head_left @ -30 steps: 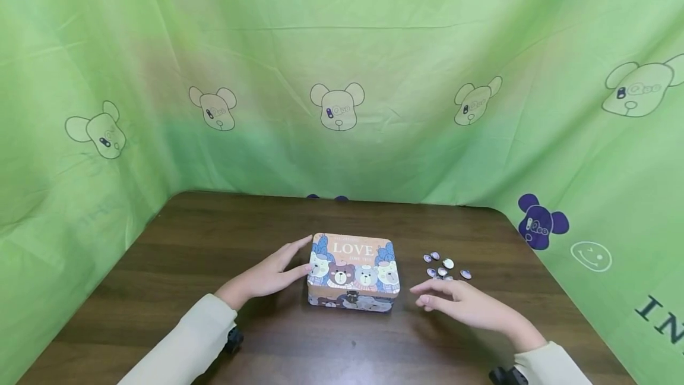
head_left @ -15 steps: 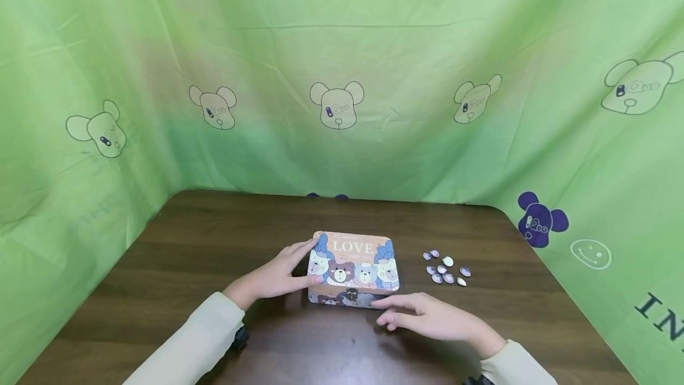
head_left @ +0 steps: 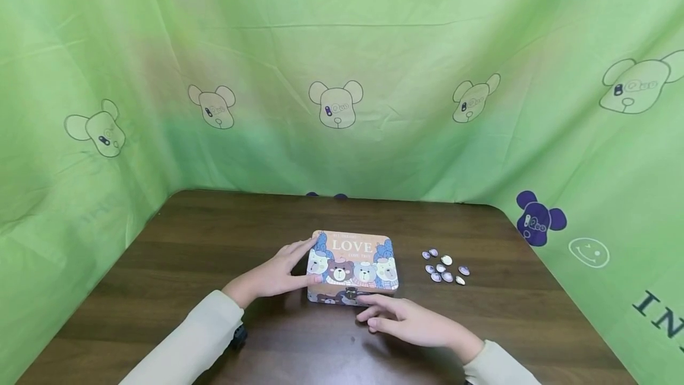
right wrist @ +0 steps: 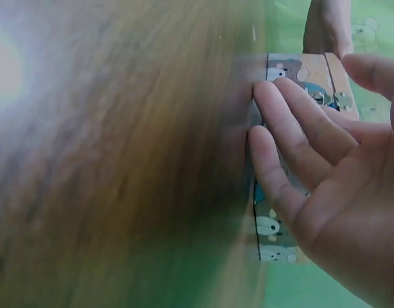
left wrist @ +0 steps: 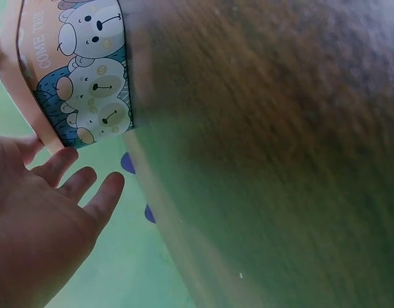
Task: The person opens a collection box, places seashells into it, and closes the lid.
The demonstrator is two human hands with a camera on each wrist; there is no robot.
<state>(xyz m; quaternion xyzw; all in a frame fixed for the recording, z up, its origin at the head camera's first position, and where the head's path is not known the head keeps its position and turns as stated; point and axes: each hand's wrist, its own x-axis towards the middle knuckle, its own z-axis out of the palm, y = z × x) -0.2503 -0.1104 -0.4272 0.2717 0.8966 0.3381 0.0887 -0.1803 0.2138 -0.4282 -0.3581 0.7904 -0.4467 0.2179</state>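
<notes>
A rectangular tin box (head_left: 352,263) with cartoon bears and "LOVE" on its lid sits on the table with the lid closed. My left hand (head_left: 275,275) rests against the box's left side, thumb near the front lid corner and forefinger at the back one. In the left wrist view, the other fingers (left wrist: 101,199) of that hand spread loosely beside the box (left wrist: 97,83). At the box's front, my right hand (head_left: 411,319) reaches in with loosely extended fingers, forefinger right by the metal latch (head_left: 351,293). The right wrist view also shows the latch (right wrist: 320,97) close behind those fingers.
Several small purple and white shell-like pieces (head_left: 446,277) lie scattered on the brown wooden table (head_left: 240,218) to the right of the box. A green curtain (head_left: 267,153) with printed bear heads surrounds the table's back and sides.
My right hand has moved left from beside the shell-like pieces to the latch at the box's front. My left hand has shifted slightly right, its thumb now over the lid's edge.
</notes>
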